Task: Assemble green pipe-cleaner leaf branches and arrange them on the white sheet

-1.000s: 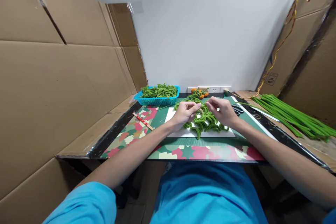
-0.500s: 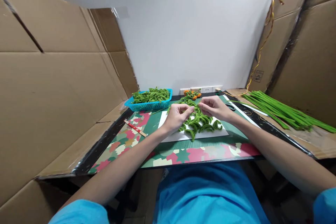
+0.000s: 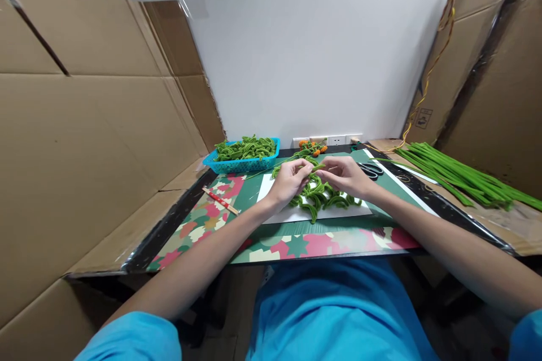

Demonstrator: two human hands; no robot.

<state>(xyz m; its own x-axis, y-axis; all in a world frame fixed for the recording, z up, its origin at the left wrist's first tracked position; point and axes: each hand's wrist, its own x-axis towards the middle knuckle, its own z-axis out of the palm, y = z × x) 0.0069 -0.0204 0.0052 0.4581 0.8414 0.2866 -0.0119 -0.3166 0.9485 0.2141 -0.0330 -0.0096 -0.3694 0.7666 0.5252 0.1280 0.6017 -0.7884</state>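
Observation:
Above a white sheet (image 3: 275, 217), my left hand (image 3: 292, 179) pinches a fuzzy green piece (image 3: 318, 167) between thumb and fingers. My right hand (image 3: 344, 175) is close beside it on the right, its fingers pressed together at the other end of that piece. Curved fuzzy green pieces (image 3: 313, 211) are spread over the sheet, under and in front of both hands. The fingertips partly hide the held piece.
A blue basket (image 3: 243, 165) of green pieces stands back left. Orange and green stems (image 3: 317, 149) lie at the back, black scissors (image 3: 371, 170) right of my right hand, a red-wrapped stick (image 3: 220, 201) left, long green stems (image 3: 461, 175) far right. Cardboard walls (image 3: 105, 124) flank the table.
Both hands have drawn closer, and the green piece between them now shows more clearly. The view has shifted slightly, and more of the scissors is visible.

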